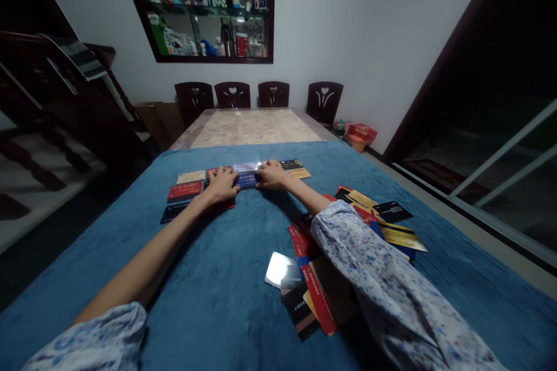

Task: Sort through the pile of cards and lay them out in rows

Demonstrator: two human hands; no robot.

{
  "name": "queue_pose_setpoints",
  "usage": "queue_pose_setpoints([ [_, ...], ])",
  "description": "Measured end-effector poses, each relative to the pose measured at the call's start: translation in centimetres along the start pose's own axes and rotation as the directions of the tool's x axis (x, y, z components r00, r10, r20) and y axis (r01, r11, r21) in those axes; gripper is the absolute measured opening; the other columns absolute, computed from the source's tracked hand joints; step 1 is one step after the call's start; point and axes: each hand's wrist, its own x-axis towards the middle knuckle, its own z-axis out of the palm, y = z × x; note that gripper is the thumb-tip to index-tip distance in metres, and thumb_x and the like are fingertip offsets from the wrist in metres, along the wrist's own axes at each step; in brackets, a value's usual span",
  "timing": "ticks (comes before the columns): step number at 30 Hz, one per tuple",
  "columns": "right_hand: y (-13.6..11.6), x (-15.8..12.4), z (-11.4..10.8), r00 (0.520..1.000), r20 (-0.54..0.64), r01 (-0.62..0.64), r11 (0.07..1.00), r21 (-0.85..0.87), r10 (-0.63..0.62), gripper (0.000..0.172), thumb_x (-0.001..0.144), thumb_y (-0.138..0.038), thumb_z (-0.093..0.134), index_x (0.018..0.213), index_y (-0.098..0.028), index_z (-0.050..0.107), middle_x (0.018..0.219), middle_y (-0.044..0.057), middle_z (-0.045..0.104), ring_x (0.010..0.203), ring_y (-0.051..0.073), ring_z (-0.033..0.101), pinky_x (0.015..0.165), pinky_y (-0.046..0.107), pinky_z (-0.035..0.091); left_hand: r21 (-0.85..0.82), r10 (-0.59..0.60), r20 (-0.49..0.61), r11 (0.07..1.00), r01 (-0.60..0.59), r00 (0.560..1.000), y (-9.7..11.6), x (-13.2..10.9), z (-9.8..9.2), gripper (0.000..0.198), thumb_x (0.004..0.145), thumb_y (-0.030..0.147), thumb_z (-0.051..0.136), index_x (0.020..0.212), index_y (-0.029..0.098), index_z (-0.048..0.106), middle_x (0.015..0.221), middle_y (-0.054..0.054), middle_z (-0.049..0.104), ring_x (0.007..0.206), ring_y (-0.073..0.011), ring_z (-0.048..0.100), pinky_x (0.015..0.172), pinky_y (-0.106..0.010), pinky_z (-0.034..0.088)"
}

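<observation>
Both my arms reach far forward over a blue cloth (226, 278). My left hand (221, 184) and my right hand (270, 175) lie side by side, fingers curled down on a dark blue card (247, 181) between them. Around them lie rows of cards: a red card (185, 190), a cream card (190, 176), a pale lilac card (245, 167), a black card (290, 164) and a yellow card (299, 173). Whether the fingers pinch the blue card or only press on it is not clear.
A loose heap of red, black and yellow cards (374, 214) lies under and beside my right forearm, with a shiny silver card (281, 269) near it. Beyond the cloth the marble tabletop (252, 127) runs to several dark chairs (232, 94). A glass shelf cabinet (204, 6) hangs on the wall.
</observation>
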Motion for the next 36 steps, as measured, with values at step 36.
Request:
queue_pose_setpoints([
  [36,0.1,-2.2,-1.7,0.999,-0.012,0.041,0.996,-0.082,-0.042,0.046,0.091,-0.043,0.062,0.133,-0.024,0.066,0.141,0.014,0.056,0.126,0.035,0.043,0.098,0.046,0.041,-0.070,0.112,-0.216,0.989,-0.130,0.970,0.1,-1.3,-0.1,0.029,0.089,0.031,0.053,0.107,0.024,0.074,0.129,-0.013,0.062,0.127,-0.0364,0.043,0.106,-0.061,0.029],
])
